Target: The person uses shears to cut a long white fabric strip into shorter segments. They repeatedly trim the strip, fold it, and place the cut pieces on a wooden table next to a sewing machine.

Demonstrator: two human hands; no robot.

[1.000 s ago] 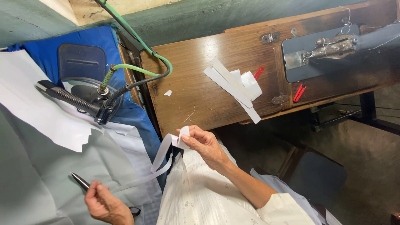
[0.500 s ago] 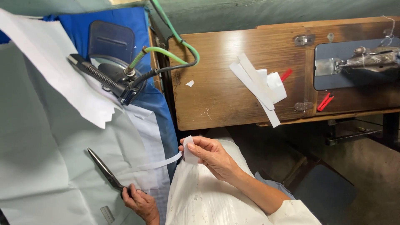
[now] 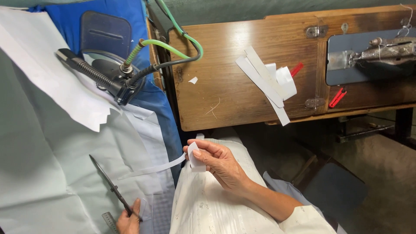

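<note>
1. The long narrow strip of white fabric (image 3: 154, 168) runs from the right hand (image 3: 219, 164) leftward over the pale grey cloth (image 3: 47, 182) on the pressing surface. Its folded end (image 3: 194, 158) sits between the thumb and first fingers (image 3: 203, 152), which are pressed together in a pinch on it; the remaining fingers curl loosely beneath.

2. Judging from the slack curve in the strip, the pinch should stay right at the fold and the strip should be drawn flat, so that any cut falls square.

3. The left hand (image 3: 128, 220) grips the handles of the dark metal scissors (image 3: 110, 185). The blades point up and away from its fingers and look closed or nearly so. How the fingers sit in the loops cannot be told, as the hand is cut off by the frame edge.

4. A point of care: the blade tip lies just beyond the loose end of the strip, so the cloth beneath is at risk of being caught.

5. Farther from the fingers, a dark steam iron (image 3: 110, 76) with green hose (image 3: 169, 45) rests on blue padding (image 3: 73, 17).

6. Beyond the right fingertips, cut white strips (image 3: 268, 82) lie on the brown wooden sewing table (image 3: 225, 56).
</note>
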